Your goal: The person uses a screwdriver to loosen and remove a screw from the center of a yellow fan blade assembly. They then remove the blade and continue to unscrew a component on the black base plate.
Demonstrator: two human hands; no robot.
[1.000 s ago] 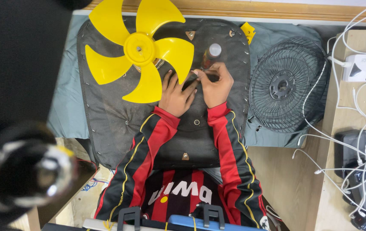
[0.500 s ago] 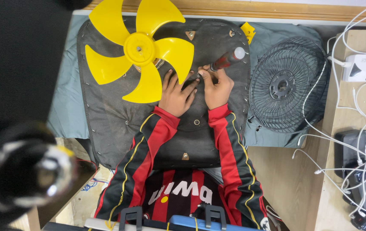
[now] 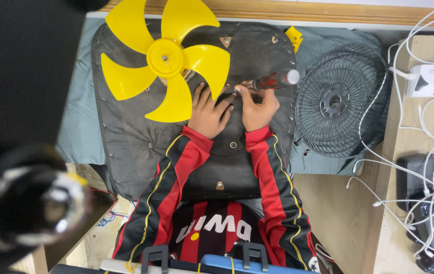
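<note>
We see a red-handled screwdriver (image 3: 274, 79) lying nearly level over the dark cover (image 3: 141, 142), its tip at a small fitting between our hands. Our right hand (image 3: 257, 107) has its fingers closed around the shaft near the tip. Our left hand (image 3: 210, 111) rests spread flat on the cover, fingertips beside the tip. A yellow fan blade (image 3: 166, 58) lies just left, a black wire grille (image 3: 341, 99) to the right.

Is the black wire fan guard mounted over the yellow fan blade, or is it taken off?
Taken off. The black wire guard lies flat on the grey cloth, to the right of the uncovered yellow fan blade, and does not touch it.
</note>
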